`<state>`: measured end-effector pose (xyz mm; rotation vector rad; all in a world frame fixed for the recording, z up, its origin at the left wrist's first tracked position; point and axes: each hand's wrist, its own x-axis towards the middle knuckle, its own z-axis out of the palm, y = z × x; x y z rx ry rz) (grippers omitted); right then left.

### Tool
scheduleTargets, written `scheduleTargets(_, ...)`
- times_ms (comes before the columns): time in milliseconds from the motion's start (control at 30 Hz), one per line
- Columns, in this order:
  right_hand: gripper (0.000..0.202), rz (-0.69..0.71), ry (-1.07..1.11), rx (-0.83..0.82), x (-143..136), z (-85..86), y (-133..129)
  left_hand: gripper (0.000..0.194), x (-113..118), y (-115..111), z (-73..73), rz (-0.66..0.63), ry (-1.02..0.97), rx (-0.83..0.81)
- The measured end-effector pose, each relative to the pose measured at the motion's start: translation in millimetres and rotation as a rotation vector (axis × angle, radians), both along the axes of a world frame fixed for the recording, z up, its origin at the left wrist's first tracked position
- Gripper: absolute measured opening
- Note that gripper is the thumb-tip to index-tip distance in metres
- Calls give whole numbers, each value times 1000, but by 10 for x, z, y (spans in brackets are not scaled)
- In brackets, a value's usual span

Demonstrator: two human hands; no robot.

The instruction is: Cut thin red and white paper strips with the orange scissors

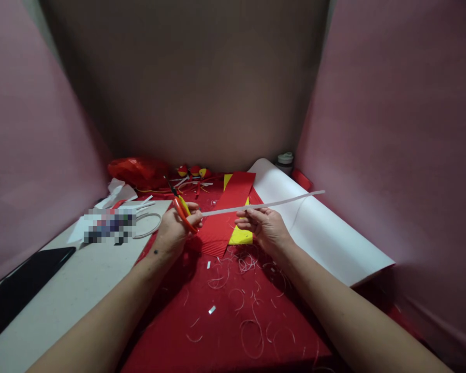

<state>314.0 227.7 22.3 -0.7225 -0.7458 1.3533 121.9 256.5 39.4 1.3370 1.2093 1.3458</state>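
Observation:
My left hand (174,229) is closed around orange-handled scissors (183,208), whose dark blades point up and away to the left. Its fingers also pinch one end of a narrow white strip (295,199). The strip stretches rightward to my right hand (271,228), which grips it between thumb and fingertips, and its free end sticks out past that hand. Beneath the strip lie pleated red paper (229,207) and yellow paper (241,237), partly covered by the red. Thin curled threads (250,264) and small white scraps (212,310) are scattered on the red cloth (171,336).
A large white sheet (318,233) lies at the right, with a lidded bottle (285,161) behind it. Red plastic (137,172) and small red-yellow ornaments (194,171) are at the back. On the pale board (89,290) at left sit a white ring (158,224) and a black panel (27,285).

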Motion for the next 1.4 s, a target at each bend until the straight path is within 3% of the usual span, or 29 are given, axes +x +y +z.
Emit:
scheduleTargets(200,5,-23,-22,-16,34,-38,12,32,-97,80,45,-88,206,-143)
scheduleTargets(400,4,10,-37,-42,31,-89,37,14,-271,125,140,-119,737,176)
scheduleTargets(500,5,0,-60,-66,36,-124,48,16,-270,64,184,-168,844,264)
scheduleTargets(667,4,3,-82,-92,41,-154,51,17,-145,-137,211,-441,1099,212)
scheduleTargets(867,6,-11,-118,-82,57,-183,61,29,-95,-253,129,-534,1484,98)
scheduleTargets(1400,3,112,-92,-89,38,-195,19,40,38,-272,28,-440,1624,110)
